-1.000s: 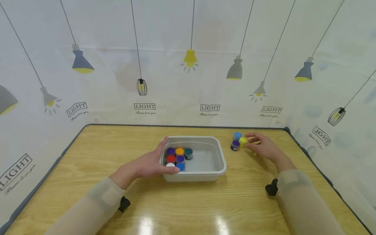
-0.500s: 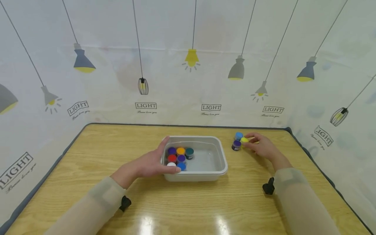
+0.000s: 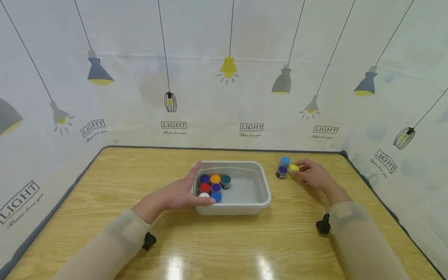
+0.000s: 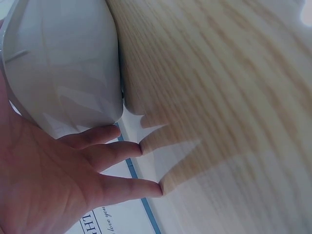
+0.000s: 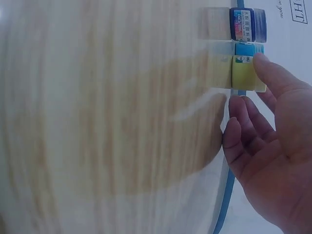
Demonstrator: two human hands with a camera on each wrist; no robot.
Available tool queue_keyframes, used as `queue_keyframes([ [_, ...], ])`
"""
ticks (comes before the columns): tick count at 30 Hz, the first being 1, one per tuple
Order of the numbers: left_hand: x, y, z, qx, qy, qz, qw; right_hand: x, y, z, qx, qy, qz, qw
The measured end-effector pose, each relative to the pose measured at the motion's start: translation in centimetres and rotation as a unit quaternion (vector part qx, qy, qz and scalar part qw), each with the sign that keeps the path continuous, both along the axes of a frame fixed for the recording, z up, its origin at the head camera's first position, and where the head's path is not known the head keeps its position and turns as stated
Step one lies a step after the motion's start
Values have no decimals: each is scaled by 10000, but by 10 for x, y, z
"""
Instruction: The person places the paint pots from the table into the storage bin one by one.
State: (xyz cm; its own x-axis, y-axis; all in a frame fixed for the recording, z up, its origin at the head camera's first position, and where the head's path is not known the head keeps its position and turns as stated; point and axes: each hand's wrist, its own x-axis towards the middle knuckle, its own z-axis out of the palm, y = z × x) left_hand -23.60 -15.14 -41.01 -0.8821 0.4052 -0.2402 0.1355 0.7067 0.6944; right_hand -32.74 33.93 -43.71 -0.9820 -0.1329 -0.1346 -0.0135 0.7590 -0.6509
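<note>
My left hand point(image 3: 176, 193) steadies the left end of a white plastic tub point(image 3: 229, 211). Its thumb lies across the near rim, and the left wrist view shows straight, spread fingers point(image 4: 129, 190) against the tub's outer wall and over the table. Several small paint jars stand inside the tub's left half, among them a red jar point(image 3: 205, 188), an orange jar point(image 3: 215, 179) and a teal jar point(image 3: 225, 181). Farther right, my right hand point(image 3: 315, 176) pinches a yellow paint jar point(image 5: 243, 73) between thumb and fingers. Beside it stand a light blue jar point(image 3: 284, 161) and a purple jar point(image 3: 281, 172).
The wooden table point(image 3: 210, 245) has a dark edge along the back and sides. A pale cloth printed with hanging lamps point(image 3: 210, 97) rises directly behind it and at both sides.
My right hand has closed its thumb and fingers on the yellow jar and shifted it slightly right, away from the purple jar. My left hand and the tub stay in place.
</note>
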Motion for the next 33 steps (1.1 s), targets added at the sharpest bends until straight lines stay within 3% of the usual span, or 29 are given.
queue_keyframes([
  [17, 0, -1, -1, -11, 22, -8, 10000, 26, 0, 30, -397, 581, 152, 9974],
  [25, 1, -2, 0, 16, 3, 16, 10000, 41, -33, 53, -384, 898, 501, 9940],
  [33, 0, -1, 0, -4, -13, -3, 10000, 50, -72, 62, -722, 1007, 950, 9877],
])
